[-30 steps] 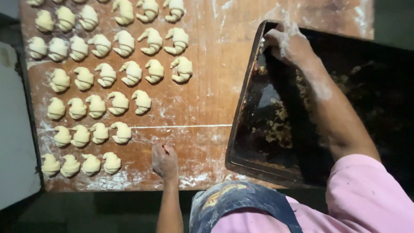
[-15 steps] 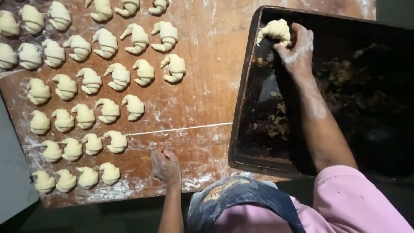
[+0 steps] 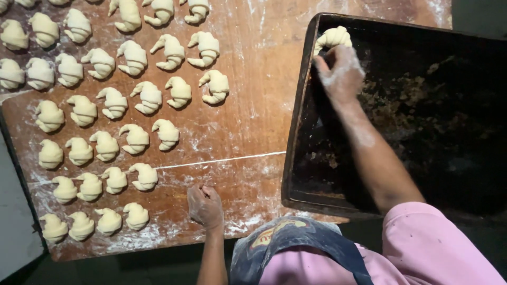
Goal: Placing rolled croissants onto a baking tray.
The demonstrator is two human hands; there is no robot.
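While the floured right hand [image 3: 342,71] reached into the far left corner of the dark baking tray [image 3: 301,153], its fingers rested on a crescent-shaped dough piece [image 3: 331,38] lying there; whether they pinched it or only touched it could not be told. The left hand [image 3: 205,206] sat curled, holding nothing, knuckles on the floured wooden board [image 3: 248,121], near rows of raw dough crescents [image 3: 134,138].
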